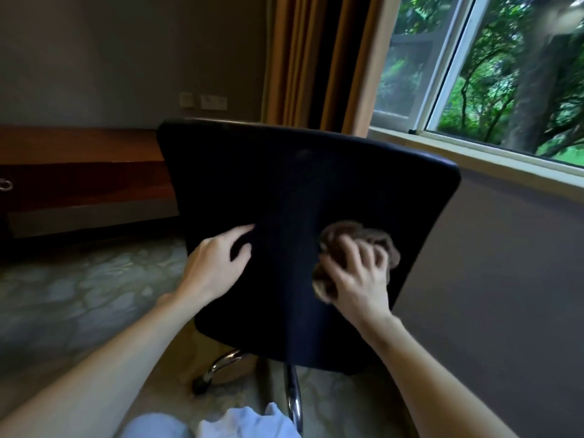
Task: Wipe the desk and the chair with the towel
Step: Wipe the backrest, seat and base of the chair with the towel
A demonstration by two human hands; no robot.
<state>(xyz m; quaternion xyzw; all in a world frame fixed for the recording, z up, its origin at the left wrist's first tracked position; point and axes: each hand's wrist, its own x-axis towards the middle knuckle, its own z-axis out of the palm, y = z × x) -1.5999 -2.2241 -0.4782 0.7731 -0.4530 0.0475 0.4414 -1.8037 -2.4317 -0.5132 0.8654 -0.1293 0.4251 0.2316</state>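
Wiping: the back of the chair point(300, 184) is the step in hand, judged from the towel point(358, 230) pressed on it; whether the desk point(79, 147) is done cannot be told.
Grip, right hand point(357, 276): fingers curled round the bunched towel, pressing it against the lower right of the chair back.
Brace, left hand point(215, 263): holds nothing; fingers lie on the lower left of the back, apparently steadying it.
Spacing: hands apart, bare panel between them.
Towel handling: soft, limp and light by the look; probably best kept bunched as a pad in the palm, so that no loose edge drags.
Towel look: brown, crumpled, showing above and below the fingers; blur hides the weave.
Chair handling: the back looks stiff; it stands on a chrome base point(221, 365), so it may swivel or roll under pressure. Take hold at a side edge or the top rim.
Chair look: near-black, matt, broad back with rounded corners.
Carpet point(79, 295): pale, patterned, under the chair.
Desk position: far left, brown wood, against the wall, well apart from both hands.
Curtain point(316, 58): tan, far, behind the chair.
Window point(505, 74): far right, trees outside.
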